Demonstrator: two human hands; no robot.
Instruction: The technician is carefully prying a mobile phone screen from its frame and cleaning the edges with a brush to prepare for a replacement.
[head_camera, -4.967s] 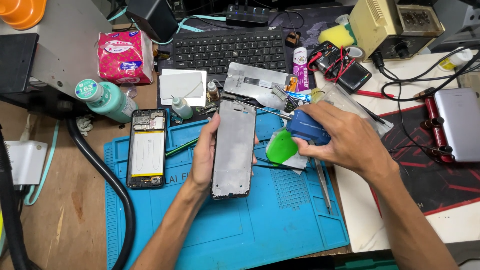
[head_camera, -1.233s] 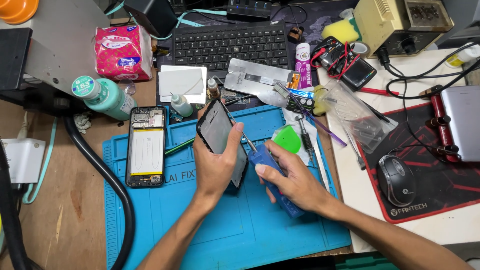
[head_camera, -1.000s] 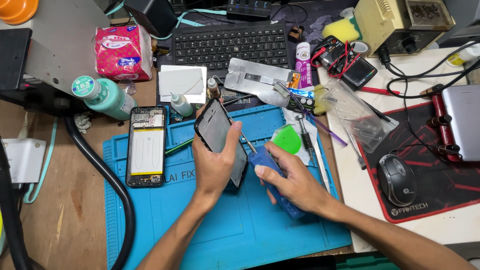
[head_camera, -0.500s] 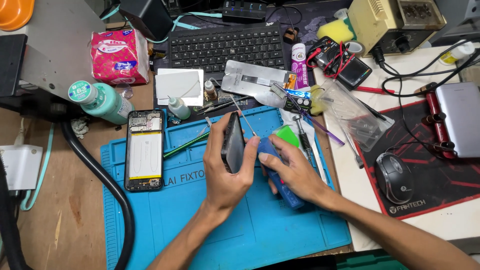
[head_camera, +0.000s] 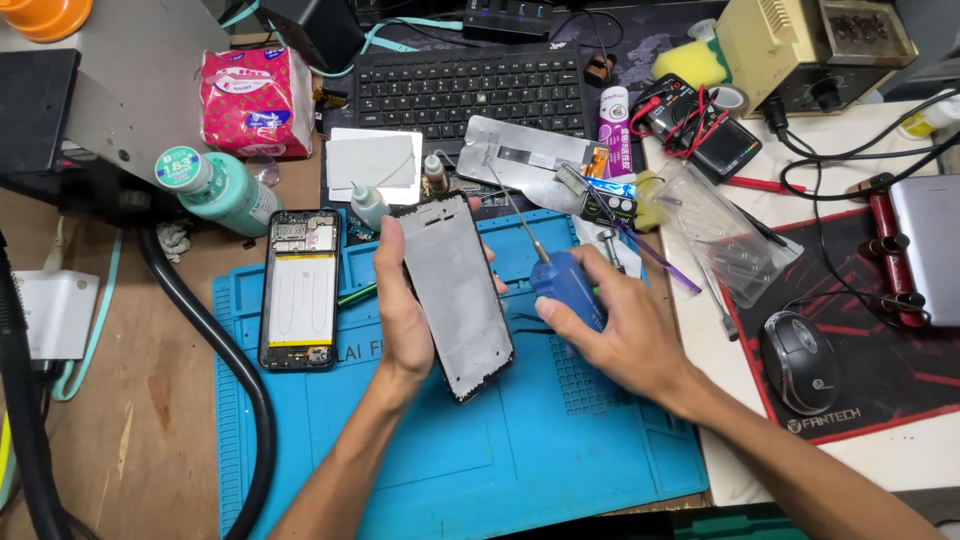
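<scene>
My left hand (head_camera: 402, 305) holds a phone display frame (head_camera: 457, 290) by its left edge, grey inner side up, above the blue work mat (head_camera: 520, 450). My right hand (head_camera: 625, 330) grips a blue-handled tool (head_camera: 565, 285) whose thin metal shaft points up and away toward the keyboard. The tool sits just right of the frame, not touching it. An opened phone body (head_camera: 300, 290) with its battery showing lies flat on the mat to the left of my left hand.
A black keyboard (head_camera: 470, 90), a metal back plate (head_camera: 530, 150), small bottles (head_camera: 370, 205), a teal bottle (head_camera: 215, 185) and a pink tissue pack (head_camera: 255, 100) stand behind the mat. A mouse (head_camera: 800, 360) rests on a red-black pad at right. A thick black hose (head_camera: 220, 360) curves along the left.
My left hand turned the display frame from edge-on to flat, grey inner side facing up. The right hand shifted right with the blue tool, away from the frame's edge.
</scene>
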